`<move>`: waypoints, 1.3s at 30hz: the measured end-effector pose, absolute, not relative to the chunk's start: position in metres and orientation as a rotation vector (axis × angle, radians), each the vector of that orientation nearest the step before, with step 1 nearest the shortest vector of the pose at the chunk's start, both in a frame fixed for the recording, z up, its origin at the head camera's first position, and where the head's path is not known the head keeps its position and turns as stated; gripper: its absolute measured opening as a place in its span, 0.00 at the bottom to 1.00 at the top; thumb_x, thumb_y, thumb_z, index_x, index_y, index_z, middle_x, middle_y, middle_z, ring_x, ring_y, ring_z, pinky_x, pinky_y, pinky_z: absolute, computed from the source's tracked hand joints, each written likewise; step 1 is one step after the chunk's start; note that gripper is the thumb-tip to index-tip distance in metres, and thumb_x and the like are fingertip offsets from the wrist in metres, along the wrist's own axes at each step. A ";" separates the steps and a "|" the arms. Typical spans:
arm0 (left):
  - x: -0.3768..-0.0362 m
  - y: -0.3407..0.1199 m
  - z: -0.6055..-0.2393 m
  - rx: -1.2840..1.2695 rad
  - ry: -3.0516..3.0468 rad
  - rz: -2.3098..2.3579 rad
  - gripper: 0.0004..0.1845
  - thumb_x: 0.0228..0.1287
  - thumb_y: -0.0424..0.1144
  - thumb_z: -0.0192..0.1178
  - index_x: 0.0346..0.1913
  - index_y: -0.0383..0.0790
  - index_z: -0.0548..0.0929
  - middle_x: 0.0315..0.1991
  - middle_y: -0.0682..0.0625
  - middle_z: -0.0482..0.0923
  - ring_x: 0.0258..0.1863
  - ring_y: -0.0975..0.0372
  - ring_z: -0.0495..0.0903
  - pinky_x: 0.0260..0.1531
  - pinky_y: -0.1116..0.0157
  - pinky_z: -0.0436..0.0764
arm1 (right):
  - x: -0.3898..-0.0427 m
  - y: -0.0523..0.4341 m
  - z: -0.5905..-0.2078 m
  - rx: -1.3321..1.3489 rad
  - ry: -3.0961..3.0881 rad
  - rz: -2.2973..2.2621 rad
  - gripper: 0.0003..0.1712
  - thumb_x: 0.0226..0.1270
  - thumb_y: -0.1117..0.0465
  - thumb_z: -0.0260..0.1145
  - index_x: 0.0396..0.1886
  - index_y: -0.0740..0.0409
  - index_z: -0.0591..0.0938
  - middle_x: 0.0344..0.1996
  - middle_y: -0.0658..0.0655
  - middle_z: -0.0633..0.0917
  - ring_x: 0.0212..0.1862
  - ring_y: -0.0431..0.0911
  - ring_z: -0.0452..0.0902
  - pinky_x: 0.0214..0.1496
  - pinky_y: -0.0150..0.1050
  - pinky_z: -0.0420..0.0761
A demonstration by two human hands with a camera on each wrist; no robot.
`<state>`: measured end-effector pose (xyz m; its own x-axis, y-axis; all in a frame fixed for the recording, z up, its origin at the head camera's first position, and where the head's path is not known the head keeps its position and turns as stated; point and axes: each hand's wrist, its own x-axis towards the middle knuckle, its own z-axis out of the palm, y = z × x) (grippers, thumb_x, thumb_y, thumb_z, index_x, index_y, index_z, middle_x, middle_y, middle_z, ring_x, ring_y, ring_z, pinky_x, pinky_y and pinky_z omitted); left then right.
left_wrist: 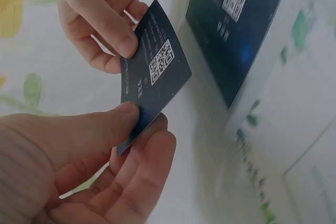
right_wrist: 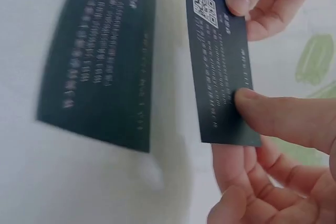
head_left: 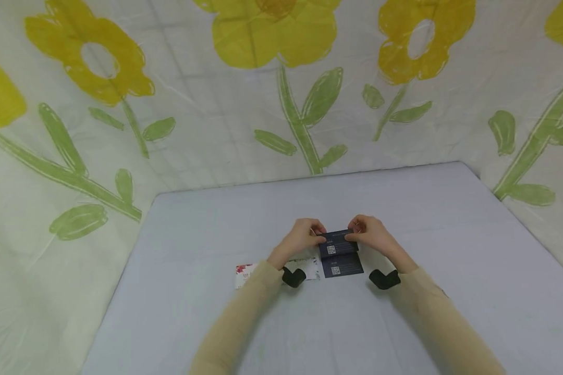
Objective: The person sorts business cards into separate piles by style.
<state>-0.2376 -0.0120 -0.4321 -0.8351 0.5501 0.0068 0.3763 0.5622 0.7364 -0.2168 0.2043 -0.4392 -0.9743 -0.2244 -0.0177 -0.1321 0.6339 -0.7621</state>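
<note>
A dark navy business card (head_left: 340,242) with a QR code and small white print is held up between both hands. My left hand (head_left: 302,234) pinches its left end, thumb on the printed face and fingers behind. At the other end, my right hand (head_left: 371,233) pinches it the same way. The left wrist view shows the held card (left_wrist: 155,69) slightly bowed. Below it, a matching dark card (head_left: 350,266) lies on the table, apart from the raised one in the right wrist view.
To the left lie white cards with printed plants: a leafy one (head_left: 311,267) partly behind the left wrist, and one with red flowers (head_left: 242,274) partly under the left sleeve. The pale table (head_left: 309,333) meets a flower-printed curtain (head_left: 206,151) at its back edge.
</note>
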 end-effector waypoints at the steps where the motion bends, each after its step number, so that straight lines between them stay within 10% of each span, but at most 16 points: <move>1: -0.235 -0.011 -0.433 0.779 2.565 1.129 0.05 0.56 0.30 0.64 0.36 0.32 0.82 0.29 0.48 0.78 0.25 0.66 0.71 0.28 0.74 0.71 | -0.215 0.205 -0.439 -0.284 2.725 -1.259 0.13 0.54 0.62 0.69 0.36 0.65 0.78 0.28 0.56 0.77 0.31 0.47 0.71 0.31 0.38 0.70; 39: -0.195 0.005 -0.448 0.692 2.752 0.792 0.06 0.54 0.35 0.66 0.29 0.38 0.79 0.25 0.54 0.71 0.26 0.66 0.69 0.29 0.72 0.69 | -0.179 0.193 -0.445 -0.265 2.855 -0.865 0.14 0.51 0.63 0.70 0.26 0.64 0.73 0.21 0.54 0.74 0.24 0.46 0.68 0.25 0.37 0.67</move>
